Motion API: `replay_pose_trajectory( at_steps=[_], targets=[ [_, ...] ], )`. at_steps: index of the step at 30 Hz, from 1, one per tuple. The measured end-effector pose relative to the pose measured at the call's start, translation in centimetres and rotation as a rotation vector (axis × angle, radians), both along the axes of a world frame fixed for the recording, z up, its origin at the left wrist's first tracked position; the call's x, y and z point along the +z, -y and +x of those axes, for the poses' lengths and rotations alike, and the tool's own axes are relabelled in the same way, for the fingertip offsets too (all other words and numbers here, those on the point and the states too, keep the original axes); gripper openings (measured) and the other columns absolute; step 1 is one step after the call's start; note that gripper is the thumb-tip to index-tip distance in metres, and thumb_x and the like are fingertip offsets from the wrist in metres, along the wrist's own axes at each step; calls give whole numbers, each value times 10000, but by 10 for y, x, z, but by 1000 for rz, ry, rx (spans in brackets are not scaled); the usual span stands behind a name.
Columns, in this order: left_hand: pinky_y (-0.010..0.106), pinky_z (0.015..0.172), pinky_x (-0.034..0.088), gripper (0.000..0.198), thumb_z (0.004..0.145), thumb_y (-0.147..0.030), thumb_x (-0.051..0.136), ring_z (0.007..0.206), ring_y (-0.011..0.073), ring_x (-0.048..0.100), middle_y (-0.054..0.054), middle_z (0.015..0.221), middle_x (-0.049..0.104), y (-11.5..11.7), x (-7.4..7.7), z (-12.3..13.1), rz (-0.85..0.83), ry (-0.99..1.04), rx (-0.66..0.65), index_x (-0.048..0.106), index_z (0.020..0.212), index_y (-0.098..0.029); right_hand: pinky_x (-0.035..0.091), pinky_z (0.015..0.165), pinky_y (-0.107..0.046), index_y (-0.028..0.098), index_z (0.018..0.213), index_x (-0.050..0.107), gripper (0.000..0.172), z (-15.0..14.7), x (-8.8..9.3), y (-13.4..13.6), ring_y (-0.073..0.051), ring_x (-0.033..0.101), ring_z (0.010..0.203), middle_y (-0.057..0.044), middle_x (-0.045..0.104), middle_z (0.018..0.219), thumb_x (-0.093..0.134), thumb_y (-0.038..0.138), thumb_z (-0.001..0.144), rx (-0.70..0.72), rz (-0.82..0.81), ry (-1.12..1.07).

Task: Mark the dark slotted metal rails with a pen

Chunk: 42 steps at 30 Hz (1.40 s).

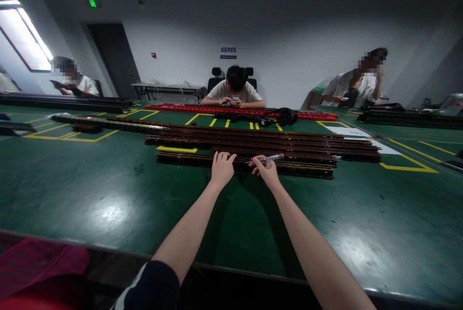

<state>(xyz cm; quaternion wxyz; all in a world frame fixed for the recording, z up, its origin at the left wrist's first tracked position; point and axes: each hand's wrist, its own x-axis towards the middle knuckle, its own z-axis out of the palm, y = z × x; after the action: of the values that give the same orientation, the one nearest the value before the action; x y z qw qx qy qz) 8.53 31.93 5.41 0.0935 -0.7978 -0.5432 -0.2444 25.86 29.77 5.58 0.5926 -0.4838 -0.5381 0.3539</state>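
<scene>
My left hand [222,170] rests on the front bundle of long dark strips [184,157], fingers slightly apart and touching the near strips. A pen-shaped tool [272,157] with a shiny, see-through barrel is pinched in my right hand [266,171]. Its thin tip points left, over the same bundle between my hands. What the tip touches is too small to tell. Just behind lies a wider stack of long dark strips [253,137] with copper-coloured edges, running left to right.
Beyond the stack lie a red rail [202,108] and a coiled black cable [284,116]. White paper sheets [349,131] lie at its right end. Yellow tape marks the green table [108,180]. One person [235,90] sits opposite; others sit left and right.
</scene>
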Motion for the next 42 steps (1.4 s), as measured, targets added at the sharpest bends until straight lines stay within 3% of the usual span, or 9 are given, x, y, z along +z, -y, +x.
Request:
replay_pose_trajectory(
  at_steps=[13, 22, 31, 42],
  targets=[
    [481, 1174, 261, 484, 872, -70, 359, 1220, 237, 524, 103, 1221, 635, -3, -2, 0, -24, 11, -1, 607, 1269, -192, 391, 377, -177, 167, 753, 617, 235, 0, 4, 2, -101, 565, 419, -42, 689, 638, 640, 400, 770, -85, -40, -48],
    [465, 1170, 280, 472, 869, -71, 374, 1204, 228, 535, 99, 1197, 641, 0, 2, 0, -44, 31, -13, 607, 1263, -189, 405, 379, -191, 175, 761, 606, 376, -3, -1, 3, -109, 576, 436, -57, 703, 702, 626, 551, 758, -28, 28, 87],
    [459, 1168, 284, 467, 871, -72, 373, 1170, 225, 549, 93, 1173, 650, -1, 0, 0, -24, 35, -10, 618, 1251, -189, 456, 428, -229, 171, 756, 596, 448, -2, -1, 2, -120, 572, 439, -67, 696, 689, 592, 619, 767, -135, 64, 61],
    [451, 1170, 278, 487, 850, -55, 379, 1168, 227, 544, 91, 1174, 642, -2, 0, 0, -25, 33, -9, 616, 1251, -199, 457, 427, -226, 177, 761, 597, 494, 0, -7, -2, -127, 594, 441, -64, 704, 697, 548, 668, 775, -102, 82, 150]
  ],
)
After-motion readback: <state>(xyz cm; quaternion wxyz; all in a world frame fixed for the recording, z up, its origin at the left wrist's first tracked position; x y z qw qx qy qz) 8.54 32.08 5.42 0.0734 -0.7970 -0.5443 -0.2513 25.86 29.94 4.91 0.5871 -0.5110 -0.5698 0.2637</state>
